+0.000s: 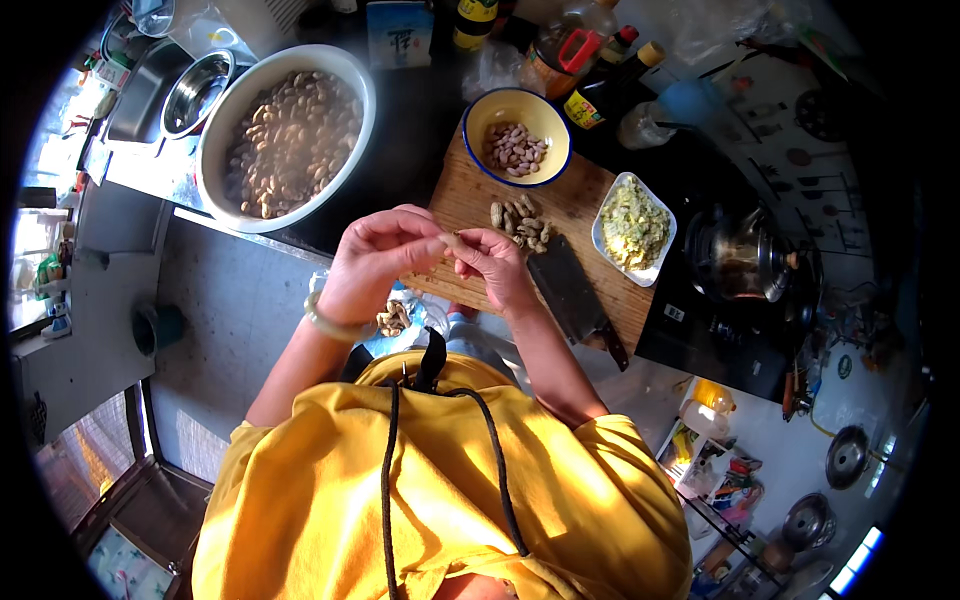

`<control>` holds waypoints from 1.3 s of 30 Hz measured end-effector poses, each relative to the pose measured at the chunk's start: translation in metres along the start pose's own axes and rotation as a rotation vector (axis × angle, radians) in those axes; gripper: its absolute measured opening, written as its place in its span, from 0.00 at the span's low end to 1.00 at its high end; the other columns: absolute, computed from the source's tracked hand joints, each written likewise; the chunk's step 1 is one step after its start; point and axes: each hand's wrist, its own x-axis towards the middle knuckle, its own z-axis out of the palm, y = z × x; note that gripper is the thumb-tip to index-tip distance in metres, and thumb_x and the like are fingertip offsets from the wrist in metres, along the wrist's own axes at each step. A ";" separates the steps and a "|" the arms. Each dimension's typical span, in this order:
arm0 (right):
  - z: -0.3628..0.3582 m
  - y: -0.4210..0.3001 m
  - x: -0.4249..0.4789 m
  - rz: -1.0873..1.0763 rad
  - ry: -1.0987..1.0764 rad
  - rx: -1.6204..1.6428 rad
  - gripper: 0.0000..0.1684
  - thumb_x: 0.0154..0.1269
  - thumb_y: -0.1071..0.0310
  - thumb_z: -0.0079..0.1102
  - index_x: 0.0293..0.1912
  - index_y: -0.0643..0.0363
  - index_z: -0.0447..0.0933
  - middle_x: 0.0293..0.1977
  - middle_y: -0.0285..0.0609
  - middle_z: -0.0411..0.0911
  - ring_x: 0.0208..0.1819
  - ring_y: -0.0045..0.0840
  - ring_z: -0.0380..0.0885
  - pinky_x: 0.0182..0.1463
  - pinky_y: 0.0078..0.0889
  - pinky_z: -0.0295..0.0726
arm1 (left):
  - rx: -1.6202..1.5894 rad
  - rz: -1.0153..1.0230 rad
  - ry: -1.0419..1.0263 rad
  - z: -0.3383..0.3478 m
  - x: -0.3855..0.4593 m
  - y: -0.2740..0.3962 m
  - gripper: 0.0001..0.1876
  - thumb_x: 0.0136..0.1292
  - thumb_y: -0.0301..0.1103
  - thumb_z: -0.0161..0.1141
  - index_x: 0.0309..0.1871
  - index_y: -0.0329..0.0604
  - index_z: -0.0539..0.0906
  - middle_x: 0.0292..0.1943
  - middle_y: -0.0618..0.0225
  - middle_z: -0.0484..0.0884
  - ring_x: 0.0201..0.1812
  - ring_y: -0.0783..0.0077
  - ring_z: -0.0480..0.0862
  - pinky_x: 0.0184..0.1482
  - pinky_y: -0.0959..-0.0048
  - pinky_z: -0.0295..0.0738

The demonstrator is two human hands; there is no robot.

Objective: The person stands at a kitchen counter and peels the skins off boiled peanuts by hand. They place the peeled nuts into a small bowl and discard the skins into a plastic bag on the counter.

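My left hand (391, 244), with a pale bangle (337, 322) at its wrist, meets my right hand (491, 262) above the near left edge of a wooden cutting board (472, 176). Between the fingertips of both hands is a small peanut (451, 238), mostly covered by the fingers. Several unshelled peanuts (523, 223) lie on the board just beyond my right hand. Behind them a cream enamel bowl with a blue rim (555, 124) holds shelled pinkish kernels (515, 150). A cleaver (571, 289) rests flat to the right of my right hand.
A large white basin (365, 112) of steaming peanuts (292, 142) stands back left. On the right are a dish of chopped greenish food (635, 223) and a glass-lidded pot (739, 255) on the stove. Bottles (600, 94) crowd the back. Below hangs a bag of shells (397, 319).
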 end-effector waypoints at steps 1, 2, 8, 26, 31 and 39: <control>-0.001 0.002 -0.001 -0.007 0.004 0.054 0.13 0.60 0.70 0.63 0.44 0.63 0.77 0.32 0.38 0.80 0.26 0.13 0.76 0.32 0.15 0.76 | -0.055 -0.002 -0.096 0.020 -0.007 0.029 0.04 0.57 0.24 0.64 0.33 0.32 0.82 0.38 0.57 0.78 0.33 0.72 0.79 0.30 0.76 0.74; 0.001 0.004 -0.001 -0.011 0.000 0.110 0.13 0.60 0.70 0.64 0.44 0.63 0.77 0.32 0.37 0.80 0.26 0.13 0.75 0.31 0.14 0.76 | -0.056 0.065 -0.269 0.034 -0.015 0.054 0.05 0.56 0.24 0.65 0.33 0.31 0.82 0.37 0.55 0.78 0.33 0.70 0.79 0.31 0.74 0.74; 0.015 0.002 0.000 0.077 -0.042 0.090 0.11 0.60 0.71 0.63 0.43 0.64 0.78 0.29 0.37 0.80 0.28 0.17 0.79 0.33 0.17 0.81 | -0.651 0.245 -0.800 0.096 -0.052 0.107 0.07 0.57 0.21 0.64 0.38 0.25 0.83 0.35 0.50 0.79 0.30 0.61 0.80 0.30 0.71 0.76; 0.050 -0.008 -0.014 0.016 -0.116 0.058 0.13 0.62 0.71 0.61 0.46 0.64 0.79 0.32 0.37 0.81 0.31 0.15 0.78 0.38 0.17 0.78 | 0.361 -0.042 0.262 -0.031 -0.040 -0.027 0.11 0.60 0.24 0.62 0.45 0.30 0.79 0.38 0.62 0.84 0.39 0.77 0.83 0.43 0.81 0.79; 0.054 -0.005 -0.020 -0.123 -0.097 -0.106 0.13 0.65 0.70 0.58 0.46 0.67 0.78 0.35 0.38 0.81 0.33 0.17 0.80 0.39 0.19 0.82 | 0.263 0.017 0.232 -0.032 -0.041 -0.054 0.10 0.61 0.24 0.61 0.44 0.28 0.79 0.36 0.61 0.84 0.37 0.75 0.83 0.40 0.79 0.81; 0.054 -0.003 -0.024 -0.137 -0.094 -0.195 0.11 0.66 0.72 0.55 0.45 0.69 0.78 0.35 0.41 0.81 0.34 0.20 0.81 0.39 0.20 0.82 | 0.316 0.022 0.269 -0.033 -0.043 -0.058 0.07 0.61 0.22 0.60 0.41 0.27 0.81 0.34 0.61 0.84 0.36 0.74 0.84 0.38 0.78 0.82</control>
